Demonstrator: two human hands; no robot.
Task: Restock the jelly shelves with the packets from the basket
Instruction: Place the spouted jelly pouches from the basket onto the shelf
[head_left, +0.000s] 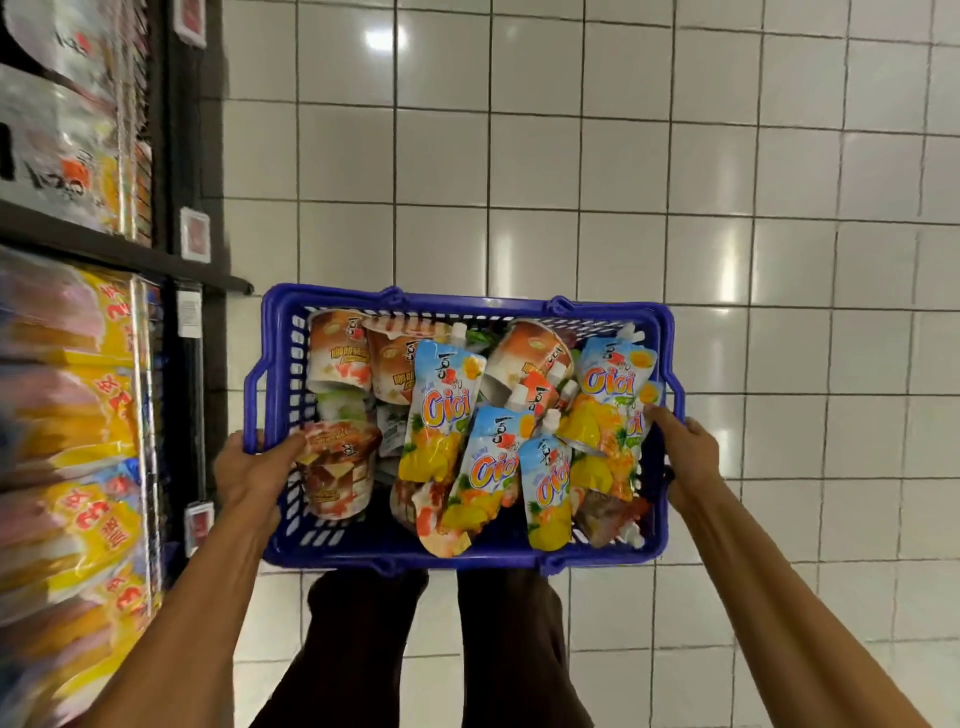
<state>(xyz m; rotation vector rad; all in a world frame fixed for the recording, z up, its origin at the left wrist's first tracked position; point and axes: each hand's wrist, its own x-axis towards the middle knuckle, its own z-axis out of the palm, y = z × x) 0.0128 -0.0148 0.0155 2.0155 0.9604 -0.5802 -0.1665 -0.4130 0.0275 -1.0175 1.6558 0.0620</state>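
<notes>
**Basket.** The blue plastic basket (467, 302) occupies the centre of the frame, above the white tiled floor (779, 208). Its walls are slotted. It is carried by the hands only.

**Hands.**
- The left hand (254, 467) grasps the basket's left rim, at the lower left corner. The thumb lies over the rim on the inner side, touching a brown cup-shaped pack (337, 467).
- The right hand (688, 457) grasps the right rim. The thumb points inward and touches the edge of a pouch.

**Contents.** The jelly packets lie loose inside the basket, overlapping one another.
- Spouted pouches (441, 410), blue at the top and yellow at the bottom, marked "Cici", fill the centre and right portion.
- Orange-brown cup-shaped packs (340, 353) lie along the upper left and upper centre of the basket.

**Shelves.** The shelving unit (104, 241), black in frame, runs down the left edge of the frame, just beside the basket's left end.
- It holds yellow packets (83, 415); these are blurred and their print is not legible.
- Small price tags (195, 234) are fixed to the shelf edges.

**Person.** Both forearms enter from the lower corners. Legs in dark trousers (358, 649) show at lower centre, below the basket.
</notes>
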